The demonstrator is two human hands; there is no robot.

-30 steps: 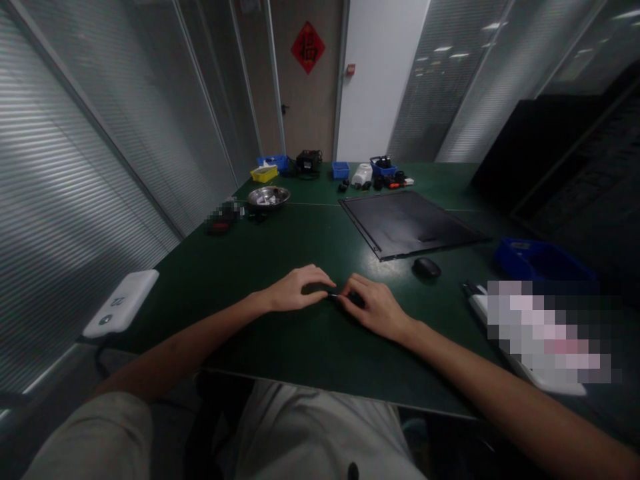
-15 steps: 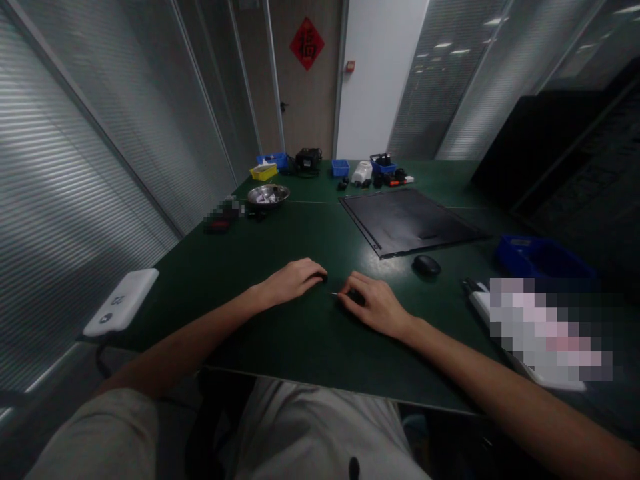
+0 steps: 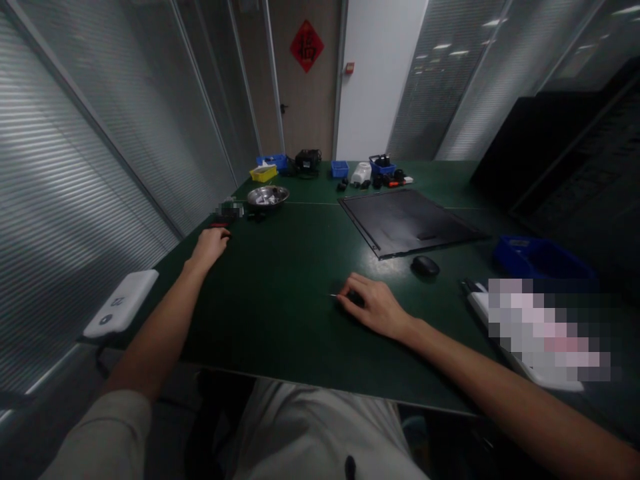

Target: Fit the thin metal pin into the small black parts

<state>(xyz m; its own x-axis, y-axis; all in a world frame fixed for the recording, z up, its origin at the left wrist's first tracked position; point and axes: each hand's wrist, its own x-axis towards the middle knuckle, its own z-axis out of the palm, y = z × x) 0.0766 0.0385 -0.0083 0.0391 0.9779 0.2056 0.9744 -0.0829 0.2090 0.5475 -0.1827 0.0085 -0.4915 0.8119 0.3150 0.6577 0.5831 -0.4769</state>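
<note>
My left hand (image 3: pixel 210 248) is out at the left side of the table, beside a blurred dark item with a red edge (image 3: pixel 219 225). Its fingers are curled and closed, with a small black object (image 3: pixel 228 234) just showing at the fingertips; its kind is too small and dark to tell. Over the middle of the table, my right hand (image 3: pixel 373 303) pinches a slim tool whose thin shiny metal tip (image 3: pixel 333 295) points left. The rest of that tool is mostly hidden in the palm.
Beyond my left hand stands a metal bowl (image 3: pixel 269 197) with small pieces. A black flat panel (image 3: pixel 410 220) and a mouse (image 3: pixel 425 266) lie to the right, near a blue bin (image 3: pixel 543 257). A white device (image 3: pixel 121 303) sits at the left edge.
My left hand has moved from the middle, beside my right hand, out to the far left near the dark and red item. My right hand stays in place with its tool.
</note>
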